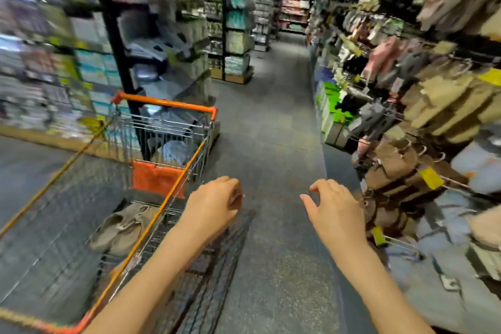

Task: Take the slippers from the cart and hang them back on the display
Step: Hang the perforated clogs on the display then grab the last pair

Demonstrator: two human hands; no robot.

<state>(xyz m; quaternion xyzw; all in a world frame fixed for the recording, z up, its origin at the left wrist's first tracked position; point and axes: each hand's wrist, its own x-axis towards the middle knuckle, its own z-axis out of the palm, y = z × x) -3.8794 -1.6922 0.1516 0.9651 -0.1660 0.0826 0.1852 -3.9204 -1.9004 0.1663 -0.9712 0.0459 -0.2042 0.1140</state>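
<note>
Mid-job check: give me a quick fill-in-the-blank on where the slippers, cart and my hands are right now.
1. The beige slippers lie inside the ____.
2. The cart stands on the person's ____ side.
3. The slipper display hangs on the ____ side of the aisle.
4. Both hands, left hand and right hand, hold ____.

Missing words: cart; left; right; nothing

A grey speckled floor [273, 122] runs ahead between the two hands and down the aisle. Left of the left hand, dark shelves [113, 43] hold blurred boxed goods [92, 68]. Farther ahead, beyond both hands, a freestanding rack [235, 35] carries teal and pale packs. Ahead and to the right of the right hand sit bright green boxes [332, 100] low by the floor.
</note>
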